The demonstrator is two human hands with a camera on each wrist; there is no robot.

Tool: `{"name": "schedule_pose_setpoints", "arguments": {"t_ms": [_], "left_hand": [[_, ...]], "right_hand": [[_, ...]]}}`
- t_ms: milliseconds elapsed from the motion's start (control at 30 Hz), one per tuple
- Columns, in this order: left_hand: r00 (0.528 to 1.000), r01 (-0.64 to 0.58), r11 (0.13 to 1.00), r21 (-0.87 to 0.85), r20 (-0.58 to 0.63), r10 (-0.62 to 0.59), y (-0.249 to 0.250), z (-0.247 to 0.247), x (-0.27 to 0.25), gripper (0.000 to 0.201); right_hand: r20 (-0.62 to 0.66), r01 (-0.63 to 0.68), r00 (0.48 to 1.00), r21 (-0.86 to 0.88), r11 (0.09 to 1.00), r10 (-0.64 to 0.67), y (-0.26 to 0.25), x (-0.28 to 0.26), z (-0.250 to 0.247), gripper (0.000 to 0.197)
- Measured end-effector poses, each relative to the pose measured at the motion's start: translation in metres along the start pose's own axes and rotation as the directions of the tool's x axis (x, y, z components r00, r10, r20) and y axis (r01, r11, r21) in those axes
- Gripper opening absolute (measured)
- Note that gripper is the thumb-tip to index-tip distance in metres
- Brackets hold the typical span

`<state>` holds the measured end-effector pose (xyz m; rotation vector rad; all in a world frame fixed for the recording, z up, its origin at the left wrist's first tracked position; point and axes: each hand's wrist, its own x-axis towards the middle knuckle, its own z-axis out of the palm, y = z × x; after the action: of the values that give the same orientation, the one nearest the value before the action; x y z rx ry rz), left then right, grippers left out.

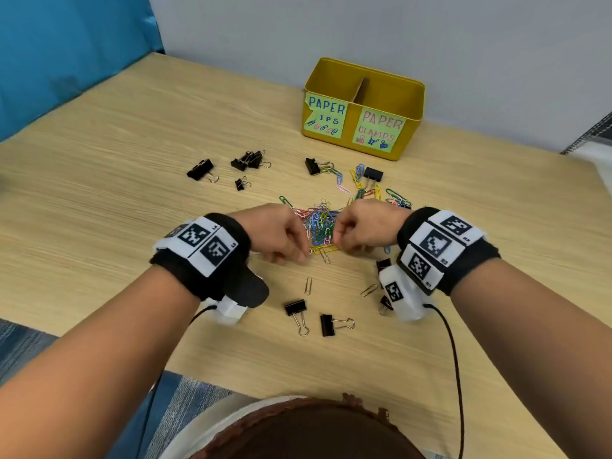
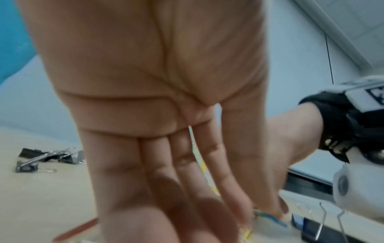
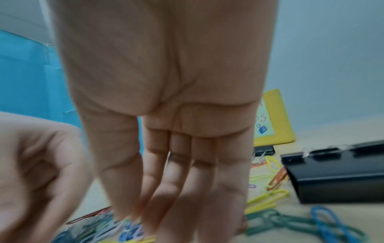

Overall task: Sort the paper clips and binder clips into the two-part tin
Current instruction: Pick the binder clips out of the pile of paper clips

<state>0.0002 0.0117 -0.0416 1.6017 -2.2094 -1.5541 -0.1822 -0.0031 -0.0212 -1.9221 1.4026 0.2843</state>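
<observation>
The paper clips [image 1: 320,226] lie in a coloured heap at the middle of the table [image 1: 99,193], between our two hands. More clips trail from the heap toward the far right. The binder clips [image 1: 200,170] lie scattered about the heap: a group at far left, two nearer the tin [image 1: 362,109], two at near centre.

The step in hand appears to be gathering the heap. Our left hand [image 1: 281,233] closes on it from the left, our right hand [image 1: 362,228] from the right. In the head view both hands show bent fingers. In the wrist views the fingers run down nearly straight, tips at or in the heap. We cannot tell whether either hand has clips in its grasp.

The tin stands at far right of centre, well apart from the hands. Its left compartment is labelled for paper clips, its right for clamps; no contents show.

The next move calls for a firm scoop from both sides, a level lift, and release over the left compartment.
</observation>
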Motion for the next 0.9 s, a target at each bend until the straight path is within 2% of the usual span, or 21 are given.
{"name": "schedule_pose_setpoints", "arguments": {"t_ms": [33,100,133,167,233,267,300,367,433,500,533,600,667,733,800,833,900], "left_hand": [[0.996,0.012,0.999,-0.048,0.088,-0.008,0.001,0.001,-0.003,0.014],[0.97,0.039,0.997,-0.061,0.241,-0.024,0.006,0.01,-0.006,0.017],[0.959,0.035,0.999,-0.024,0.282,-0.026,0.01,0.015,-0.005,0.023],[0.953,0.014,1.0,0.02,0.301,-0.02,0.013,0.02,-0.002,0.029],[0.972,-0.062,0.992,0.11,0.231,0.035,0.018,0.022,0.004,0.038],[0.985,-0.096,0.982,0.16,0.156,0.071,0.019,0.019,0.006,0.038],[0.992,-0.107,0.975,0.193,0.083,0.092,0.018,0.015,0.007,0.036],[0.995,-0.093,0.984,0.154,0.042,0.087,0.014,0.007,0.007,0.031],[0.993,-0.061,0.996,0.071,0.103,0.053,0.01,0.005,0.006,0.027],[0.987,-0.031,0.998,0.059,0.157,0.022,0.01,0.009,0.004,0.029],[0.99,-0.036,0.995,0.097,0.143,0.022,0.009,0.011,0.006,0.032],[0.998,-0.061,0.982,0.179,0.035,0.055,0.008,0.012,0.011,0.034],[0.993,-0.052,0.978,0.201,-0.096,0.073,0.007,0.008,0.011,0.028],[0.97,-0.027,0.97,0.243,-0.227,0.084,0.005,0.0,0.008,0.029],[0.946,0.045,0.947,0.319,-0.319,0.062,0.004,-0.007,0.003,0.054],[0.942,0.094,0.932,0.349,-0.335,0.03,0.003,-0.008,0.002,0.073],[0.95,0.18,0.893,0.413,-0.31,-0.048,0.004,-0.007,0.001,0.106]], "right_hand": [[0.109,-0.049,0.993,0.008,0.999,0.048,0.003,-0.001,0.0,0.016],[0.3,-0.115,0.947,-0.01,0.993,0.113,0.005,-0.001,0.004,0.018],[0.328,-0.119,0.938,-0.001,0.993,0.113,0.004,0.0,0.007,0.016],[0.299,-0.107,0.95,0.022,0.994,0.095,0.002,0.003,0.008,0.014],[0.128,-0.043,0.991,0.017,0.999,0.041,-0.001,0.006,0.007,0.013],[0.074,-0.027,0.997,0.003,1.0,0.027,-0.002,0.005,0.004,0.014],[0.08,-0.023,0.997,-0.008,1.0,0.024,-0.001,0.003,0.001,0.016],[0.245,-0.058,0.968,-0.001,0.998,0.056,0.002,-0.005,-0.002,0.02],[0.44,-0.12,0.891,-0.004,0.993,0.109,0.004,-0.014,0.003,0.019],[0.515,-0.139,0.846,-0.034,0.99,0.136,0.004,-0.017,0.012,0.018],[0.499,-0.143,0.856,-0.023,0.989,0.135,0.004,-0.015,0.015,0.018],[0.386,-0.137,0.916,0.052,0.989,0.106,0.002,-0.009,0.018,0.015],[0.154,-0.042,0.987,0.044,0.998,0.034,0.001,-0.002,0.014,0.016],[-0.089,0.027,0.996,0.011,1.0,-0.025,0.001,0.002,0.007,0.021],[-0.247,0.015,0.969,-0.022,1.0,-0.02,0.003,0.004,0.001,0.027],[-0.292,-0.007,0.956,-0.068,0.998,-0.013,0.004,0.006,0.0,0.038],[-0.283,-0.054,0.959,-0.148,0.987,0.01,0.005,0.011,0.002,0.071]]}}
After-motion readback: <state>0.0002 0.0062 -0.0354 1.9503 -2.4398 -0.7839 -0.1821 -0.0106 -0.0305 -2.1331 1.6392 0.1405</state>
